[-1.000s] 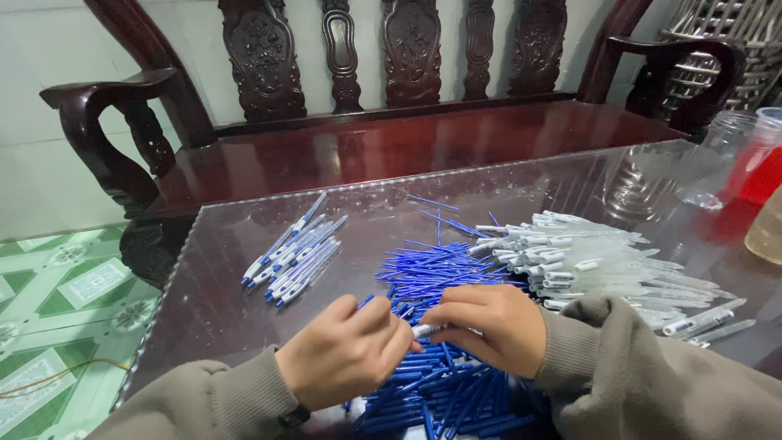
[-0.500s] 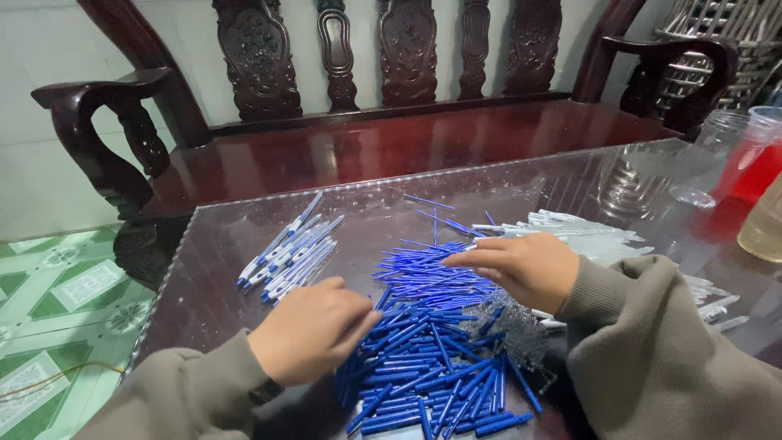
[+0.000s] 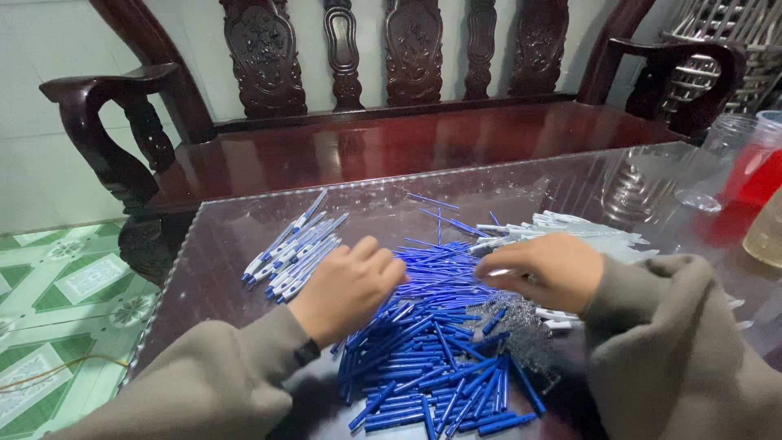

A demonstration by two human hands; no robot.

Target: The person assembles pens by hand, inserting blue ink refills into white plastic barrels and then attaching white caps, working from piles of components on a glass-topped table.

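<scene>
In the head view, the left hand (image 3: 346, 285) lies half curled on the blue tubes (image 3: 432, 358) at lower centre, the right hand (image 3: 544, 269) pinches one white barrel (image 3: 498, 272), and a careless sweep could push the springs (image 3: 521, 338) off the bench (image 3: 228, 244).

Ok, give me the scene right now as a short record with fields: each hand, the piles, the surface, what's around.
left hand: left hand palm down on the blue tube pile, fingers curled
right hand: right hand at the edge of the white barrel pile, fingers bent over a white piece; grip unclear
finished pens: small pile of blue and white pens, left of both hands, untouched
springs: heap of thin metal springs beside the blue tubes
surface: glass-topped table
behind: dark carved wooden bench
far right: clear jar, red cup
</scene>
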